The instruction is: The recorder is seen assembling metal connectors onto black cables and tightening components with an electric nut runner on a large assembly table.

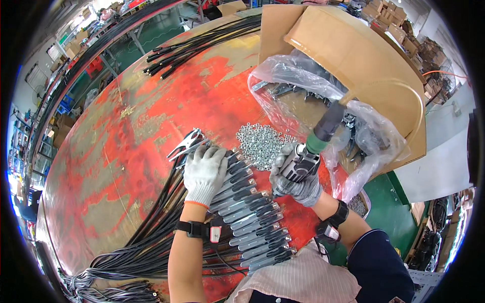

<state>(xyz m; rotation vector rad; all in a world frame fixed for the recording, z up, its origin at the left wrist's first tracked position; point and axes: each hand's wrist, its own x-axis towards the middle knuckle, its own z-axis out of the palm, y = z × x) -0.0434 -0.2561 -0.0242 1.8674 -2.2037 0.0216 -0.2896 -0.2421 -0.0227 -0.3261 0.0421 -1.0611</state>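
Note:
My left hand [204, 171], in a white knit glove, has its fingers closed over a metal spring clamp [186, 144], whose silver jaws stick out past the fingertips. Running from beside it toward my body is a row of similar clamps [255, 217] with dark grips, laid side by side and joined to black cables [146, 247]. My right hand [298, 177], gloved in grey, grips a pneumatic screwdriver [323, 129] with a green band. The tool's tip is hidden by the hand. Between the hands, slightly beyond them, lies a loose pile of small silver nuts [262, 144].
An open cardboard box [353, 45] stands at the far right, its plastic liner [283, 76] spilling over the table with dark clamps inside. A pale hose [399, 83] loops from the tool across the box. More black cables [202, 43] lie at the table's far edge.

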